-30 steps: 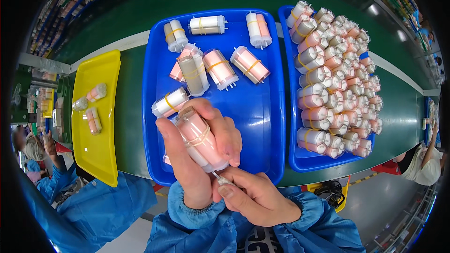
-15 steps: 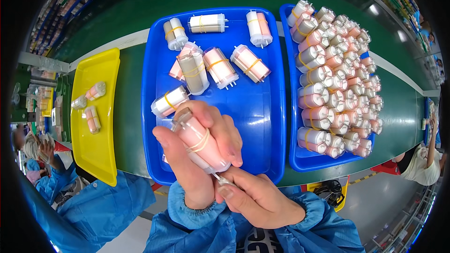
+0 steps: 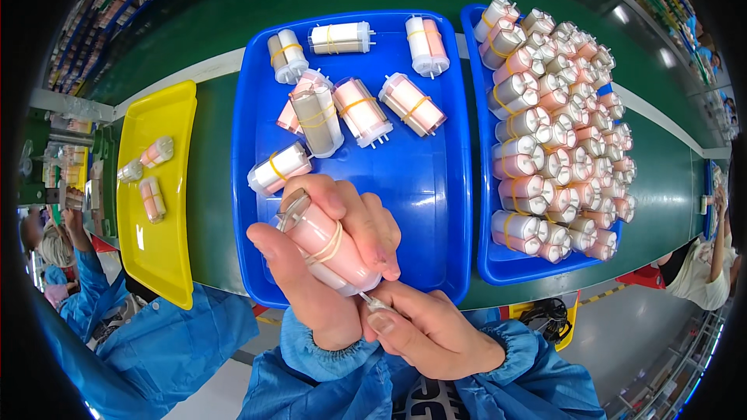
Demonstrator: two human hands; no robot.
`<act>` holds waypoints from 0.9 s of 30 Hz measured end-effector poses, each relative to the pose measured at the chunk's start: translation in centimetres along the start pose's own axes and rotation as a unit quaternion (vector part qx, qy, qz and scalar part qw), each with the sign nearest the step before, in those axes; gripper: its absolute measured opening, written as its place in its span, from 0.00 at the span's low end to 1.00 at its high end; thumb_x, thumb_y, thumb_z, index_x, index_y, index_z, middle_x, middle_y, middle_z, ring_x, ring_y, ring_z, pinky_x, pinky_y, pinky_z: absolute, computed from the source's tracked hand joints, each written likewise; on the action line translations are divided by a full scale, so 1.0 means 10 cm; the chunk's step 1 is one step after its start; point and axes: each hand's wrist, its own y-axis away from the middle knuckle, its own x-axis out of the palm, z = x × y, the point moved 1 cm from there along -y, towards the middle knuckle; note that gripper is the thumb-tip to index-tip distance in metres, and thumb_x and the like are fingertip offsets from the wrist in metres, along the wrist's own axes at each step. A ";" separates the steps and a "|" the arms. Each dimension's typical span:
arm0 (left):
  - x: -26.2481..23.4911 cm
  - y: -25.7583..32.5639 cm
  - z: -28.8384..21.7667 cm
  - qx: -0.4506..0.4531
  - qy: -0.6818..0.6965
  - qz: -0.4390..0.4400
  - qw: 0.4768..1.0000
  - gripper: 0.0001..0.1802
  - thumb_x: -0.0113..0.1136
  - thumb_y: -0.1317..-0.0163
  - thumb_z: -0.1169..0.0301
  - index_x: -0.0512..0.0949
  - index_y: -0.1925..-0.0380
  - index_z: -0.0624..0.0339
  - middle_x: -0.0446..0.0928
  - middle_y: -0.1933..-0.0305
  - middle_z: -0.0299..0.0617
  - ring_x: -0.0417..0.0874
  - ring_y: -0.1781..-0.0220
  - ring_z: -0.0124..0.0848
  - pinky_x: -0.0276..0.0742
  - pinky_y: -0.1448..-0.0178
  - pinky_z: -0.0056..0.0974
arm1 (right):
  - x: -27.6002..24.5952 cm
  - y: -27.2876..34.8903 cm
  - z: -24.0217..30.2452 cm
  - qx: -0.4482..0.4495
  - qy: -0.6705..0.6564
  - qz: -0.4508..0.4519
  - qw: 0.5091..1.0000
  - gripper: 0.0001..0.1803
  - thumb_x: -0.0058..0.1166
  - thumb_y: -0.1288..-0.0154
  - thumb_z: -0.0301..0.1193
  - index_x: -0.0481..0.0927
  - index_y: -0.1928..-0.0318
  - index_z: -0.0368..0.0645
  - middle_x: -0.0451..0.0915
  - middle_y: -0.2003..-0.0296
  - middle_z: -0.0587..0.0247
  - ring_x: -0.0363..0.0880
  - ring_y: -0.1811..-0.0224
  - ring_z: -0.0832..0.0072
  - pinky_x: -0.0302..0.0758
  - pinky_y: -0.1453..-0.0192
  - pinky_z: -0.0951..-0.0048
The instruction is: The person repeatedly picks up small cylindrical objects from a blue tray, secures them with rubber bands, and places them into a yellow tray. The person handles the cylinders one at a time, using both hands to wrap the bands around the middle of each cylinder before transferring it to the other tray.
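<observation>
Banded pair of tubes gripped over the near edge of the blue tray (image 3: 436,210)

The left hand (image 3: 319,280) wrapped the pink tube pair (image 3: 327,243) (yellow rubber band around it), long axis slanting far-left to near-right; the right hand (image 3: 432,334) pinched its thin metal pin (image 3: 372,301) at the near end.

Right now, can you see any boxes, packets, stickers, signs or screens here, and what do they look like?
No signs, screens or readable labels show.
Middle blue tray: rectangular, on the green belt, with scattered banded pink-and-white tube bundles.
Right blue tray: rectangular, packed with such bundles.
Yellow tray: at the left, long, holding three small pieces.
Held bundle: pink tubes, yellow band, in the left hand.
</observation>
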 end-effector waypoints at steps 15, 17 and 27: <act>0.00 0.00 0.03 0.038 -0.045 0.017 0.998 0.34 0.29 0.29 0.37 0.66 0.61 0.59 0.68 0.82 0.40 0.66 0.85 0.28 0.60 0.79 0.31 | 0.00 0.02 0.03 0.013 -0.003 0.000 1.000 0.12 0.41 0.23 0.32 0.68 0.47 0.39 0.74 0.70 0.58 0.74 0.74 0.65 0.70 0.69 0.69; 0.00 0.00 0.03 0.046 -0.045 0.013 0.998 0.34 0.29 0.29 0.37 0.66 0.61 0.59 0.68 0.82 0.40 0.65 0.85 0.28 0.60 0.80 0.31 | 0.00 0.03 0.04 0.008 -0.008 -0.005 1.000 0.11 0.41 0.23 0.32 0.68 0.47 0.39 0.74 0.70 0.58 0.73 0.75 0.64 0.70 0.69 0.69; 0.02 0.02 0.03 0.044 -0.060 -0.011 0.997 0.33 0.28 0.29 0.37 0.65 0.63 0.58 0.67 0.83 0.39 0.63 0.86 0.26 0.58 0.81 0.30 | -0.03 0.03 0.09 0.028 -0.002 0.008 1.000 0.12 0.38 0.22 0.35 0.68 0.51 0.39 0.71 0.72 0.61 0.70 0.74 0.68 0.67 0.69 0.72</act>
